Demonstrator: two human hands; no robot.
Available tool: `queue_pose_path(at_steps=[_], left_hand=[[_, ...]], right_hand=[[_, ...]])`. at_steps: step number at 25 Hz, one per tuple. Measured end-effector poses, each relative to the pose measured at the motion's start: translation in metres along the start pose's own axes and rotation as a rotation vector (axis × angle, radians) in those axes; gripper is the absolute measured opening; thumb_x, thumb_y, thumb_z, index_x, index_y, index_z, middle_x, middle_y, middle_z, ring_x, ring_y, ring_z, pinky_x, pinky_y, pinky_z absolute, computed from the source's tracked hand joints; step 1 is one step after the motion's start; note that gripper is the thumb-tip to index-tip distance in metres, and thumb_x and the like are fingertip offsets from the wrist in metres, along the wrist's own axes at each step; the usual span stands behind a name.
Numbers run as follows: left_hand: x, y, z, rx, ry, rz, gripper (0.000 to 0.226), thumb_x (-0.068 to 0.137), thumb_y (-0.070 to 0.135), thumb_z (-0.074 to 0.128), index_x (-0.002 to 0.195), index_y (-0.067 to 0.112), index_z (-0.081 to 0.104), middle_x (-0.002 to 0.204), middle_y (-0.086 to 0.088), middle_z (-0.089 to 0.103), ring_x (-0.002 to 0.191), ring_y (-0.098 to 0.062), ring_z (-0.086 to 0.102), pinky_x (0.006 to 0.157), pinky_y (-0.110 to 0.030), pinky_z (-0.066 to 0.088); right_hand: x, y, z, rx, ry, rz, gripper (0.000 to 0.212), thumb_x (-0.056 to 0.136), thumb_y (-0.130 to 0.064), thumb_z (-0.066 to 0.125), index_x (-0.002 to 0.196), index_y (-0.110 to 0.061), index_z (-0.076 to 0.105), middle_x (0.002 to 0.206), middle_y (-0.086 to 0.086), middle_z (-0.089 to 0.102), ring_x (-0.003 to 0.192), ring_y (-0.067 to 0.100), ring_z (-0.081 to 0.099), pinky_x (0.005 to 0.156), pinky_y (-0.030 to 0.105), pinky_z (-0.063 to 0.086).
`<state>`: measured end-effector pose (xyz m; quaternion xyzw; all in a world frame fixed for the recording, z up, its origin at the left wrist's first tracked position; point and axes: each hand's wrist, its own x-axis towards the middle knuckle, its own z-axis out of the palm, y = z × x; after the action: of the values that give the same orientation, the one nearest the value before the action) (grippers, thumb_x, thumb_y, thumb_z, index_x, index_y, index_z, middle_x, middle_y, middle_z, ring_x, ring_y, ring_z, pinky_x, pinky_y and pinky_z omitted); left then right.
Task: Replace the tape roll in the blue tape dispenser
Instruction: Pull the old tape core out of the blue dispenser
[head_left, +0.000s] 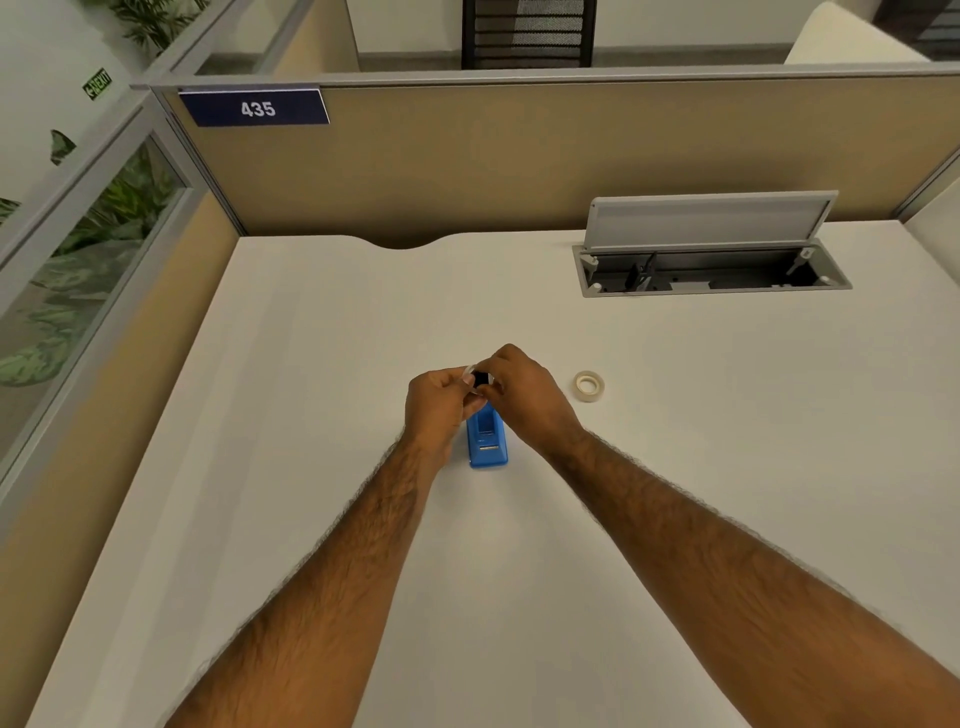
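Observation:
The blue tape dispenser stands on the white desk, its near end toward me and its far end hidden under my hands. Above that far end, my left hand and my right hand together grip a small tape roll with a black hub; only a sliver of its pale rim and dark core shows between the fingers. A second tape roll, cream-coloured, lies flat on the desk to the right of my right hand, untouched.
An open cable box with a raised grey lid sits in the desk at the back right. Beige partition walls close off the back and left sides; a label reads 435. A black chair stands beyond the partition.

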<state>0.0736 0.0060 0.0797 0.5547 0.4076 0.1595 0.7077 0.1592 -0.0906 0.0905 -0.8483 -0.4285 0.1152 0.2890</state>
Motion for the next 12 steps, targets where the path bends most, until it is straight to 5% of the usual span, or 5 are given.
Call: queue_pose_path(at_steps=[4,12], left_hand=[[0.003,0.002,0.000,0.013,0.031,0.022,0.017,0.095,0.012,0.063,0.107,0.006,0.073,0.093,-0.004,0.075,0.088,-0.018,0.073,0.071,-0.020,0.059],[0.016,-0.001,-0.007,-0.095,-0.093,-0.106,0.015,0.090,0.011,0.068,0.101,0.001,0.070,0.104,-0.015,0.074,0.098,-0.026,0.072,0.082,-0.027,0.060]], right_hand=[[0.005,-0.003,-0.003,0.000,-0.011,0.037,0.018,0.092,-0.021,0.061,0.106,-0.011,0.067,0.100,0.005,0.062,0.082,0.019,0.059,0.071,0.024,0.045],[0.010,0.006,-0.006,0.109,-0.001,0.111,0.015,0.083,-0.018,0.067,0.094,-0.009,0.062,0.093,0.006,0.065,0.080,0.022,0.063,0.070,0.037,0.057]])
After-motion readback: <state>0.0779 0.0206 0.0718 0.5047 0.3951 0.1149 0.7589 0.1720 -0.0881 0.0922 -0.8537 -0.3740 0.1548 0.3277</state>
